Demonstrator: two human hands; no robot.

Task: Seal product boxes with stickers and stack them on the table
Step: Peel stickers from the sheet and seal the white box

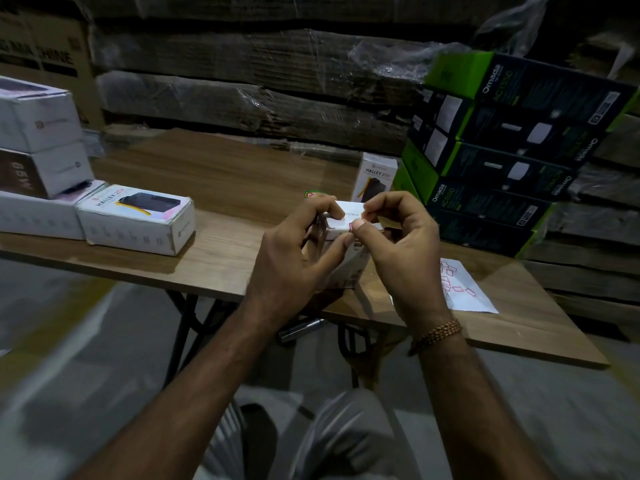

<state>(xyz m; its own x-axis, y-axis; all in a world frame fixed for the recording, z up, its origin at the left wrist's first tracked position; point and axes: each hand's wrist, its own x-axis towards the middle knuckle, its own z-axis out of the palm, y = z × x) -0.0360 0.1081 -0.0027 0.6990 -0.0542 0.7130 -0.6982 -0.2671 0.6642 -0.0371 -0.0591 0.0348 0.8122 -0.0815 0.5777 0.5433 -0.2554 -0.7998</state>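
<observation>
Nearest: person's lap in light trousers, blurred, with both bare forearms reaching up and away toward the table.

Left hand: fingers curled round the left side of a small white product box, thumb lying over its top edge. Box is held above the near table edge, upright, mostly covered by both hands; only the top flap and part of the near face show. Printing on the flap is too small to read.

Right hand: beaded bracelet at the wrist. Thumb and forefinger pinch a small pink-edged sticker at the box's top right corner. Whether the sticker is pressed down cannot be told.

Right, near: white sticker sheet flat on the table, partly behind the right wrist.

Left: stack of white boxes, cut off by the frame edge; a "Halley 20K" box lies just beside it.

Far right: another Halley box standing upright, beside a tilted stack of green-and-black boxes.
</observation>
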